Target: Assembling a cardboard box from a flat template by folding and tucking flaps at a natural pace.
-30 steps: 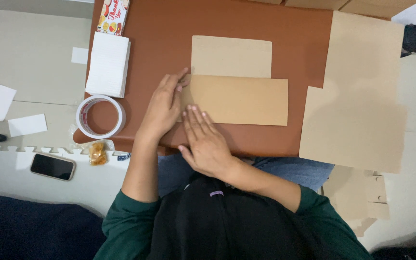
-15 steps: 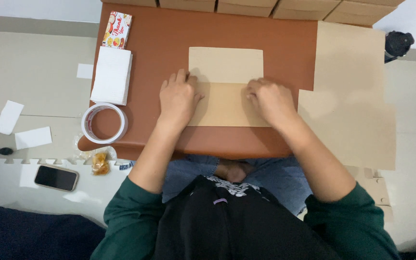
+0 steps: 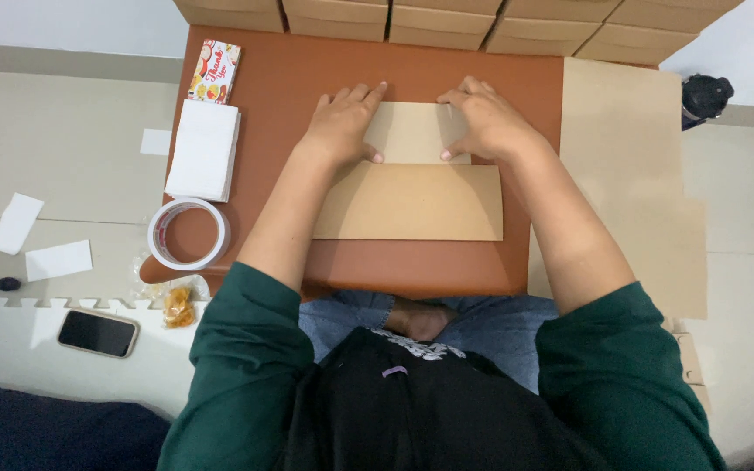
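Brown cardboard sheet point(image 3: 412, 187) lies mid-table under both palms: left hand point(image 3: 342, 126) and right hand point(image 3: 486, 122) press flat, fingers spread, on its far flap. Beside them: white paper stack point(image 3: 204, 150), tape roll point(image 3: 188, 233), brown table point(image 3: 272, 96).
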